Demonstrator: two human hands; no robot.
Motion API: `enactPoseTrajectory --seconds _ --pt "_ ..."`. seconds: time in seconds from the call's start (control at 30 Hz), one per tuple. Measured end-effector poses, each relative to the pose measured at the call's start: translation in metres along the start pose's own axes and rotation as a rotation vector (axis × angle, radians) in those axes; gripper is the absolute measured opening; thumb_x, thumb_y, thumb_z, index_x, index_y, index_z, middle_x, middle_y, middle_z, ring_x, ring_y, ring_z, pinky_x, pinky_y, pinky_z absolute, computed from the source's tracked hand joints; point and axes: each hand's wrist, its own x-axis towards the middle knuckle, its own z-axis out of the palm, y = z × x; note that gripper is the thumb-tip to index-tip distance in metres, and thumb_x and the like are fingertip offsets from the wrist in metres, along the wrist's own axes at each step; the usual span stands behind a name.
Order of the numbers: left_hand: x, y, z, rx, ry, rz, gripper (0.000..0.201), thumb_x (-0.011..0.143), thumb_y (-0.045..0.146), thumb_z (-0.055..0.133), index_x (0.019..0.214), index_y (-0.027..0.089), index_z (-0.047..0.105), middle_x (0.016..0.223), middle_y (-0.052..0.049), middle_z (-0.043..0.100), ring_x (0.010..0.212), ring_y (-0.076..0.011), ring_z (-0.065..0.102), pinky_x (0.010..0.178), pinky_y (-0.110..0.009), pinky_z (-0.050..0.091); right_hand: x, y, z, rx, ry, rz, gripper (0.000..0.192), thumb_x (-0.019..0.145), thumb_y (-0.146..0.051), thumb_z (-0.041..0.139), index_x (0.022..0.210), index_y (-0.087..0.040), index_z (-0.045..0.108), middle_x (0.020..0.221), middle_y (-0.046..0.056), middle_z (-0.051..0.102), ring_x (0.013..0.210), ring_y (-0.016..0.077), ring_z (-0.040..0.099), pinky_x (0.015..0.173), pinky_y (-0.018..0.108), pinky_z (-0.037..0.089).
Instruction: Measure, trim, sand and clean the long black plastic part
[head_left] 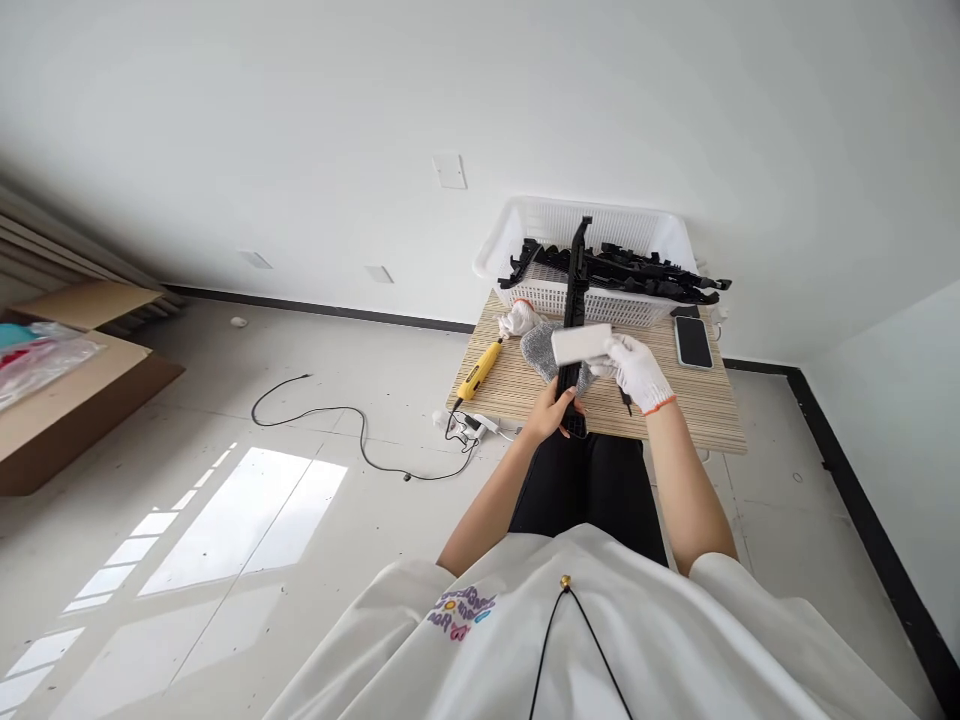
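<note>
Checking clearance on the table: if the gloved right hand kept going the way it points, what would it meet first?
The right hand points left, holding a white block; it would probably meet the black strip first, though depth is unclear.

A matt black plastic strip (574, 300) was held over a striped wood-grain tabletop (697, 400); a knitted white cloth glove (637, 368) was worn.

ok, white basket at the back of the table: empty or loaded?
Loaded. The white basket holds several long black plastic parts; their ends stick out past its rim on the right side. How deep the pile goes cannot be told.
</note>
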Motion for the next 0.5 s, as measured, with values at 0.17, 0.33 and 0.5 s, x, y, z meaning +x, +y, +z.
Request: enactPoseTrajectory --seconds 0.17,0.33,0.5 --pt "0.000 0.000 -0.001 0.014 0.019 0.003 0.048 0.090 0.059 0.053 0.117 0.018 0.051 0.085 -0.006 0.070 0.080 -0.0260 0.073 0.033 -0.021 0.045 0.010 -0.003 0.003 0.080 0.069 -0.047 0.013 0.087 -0.022 0.070 0.093 -0.018 0.059 0.077 0.002 0.074 0.070 0.0144 0.074 0.066 0.025 0.065" --pt "0.000 -0.002 -0.003 0.019 0.035 -0.007 0.054 0.092 0.062 0.050 0.119 0.015 0.057 0.092 -0.010 0.073 0.076 -0.0243 0.072 0.031 -0.019 0.034 0.012 -0.001 0.005 0.071 0.119 -0.008 0.012 0.089 -0.023 0.069 0.092 -0.017 0.059 0.076 0.003 0.074 0.068 0.0144 0.074 0.063 0.024 0.065" --pt "-0.001 0.003 -0.003 -0.001 0.023 -0.020 0.056 0.093 0.062 0.051 0.122 0.014 0.058 0.095 -0.011 0.073 0.080 -0.0257 0.073 0.030 -0.019 0.031 0.006 -0.002 0.003 0.026 0.062 0.003 0.013 0.088 -0.024 0.070 0.092 -0.018 0.060 0.078 0.003 0.073 0.071 0.0154 0.075 0.065 0.026 0.066"
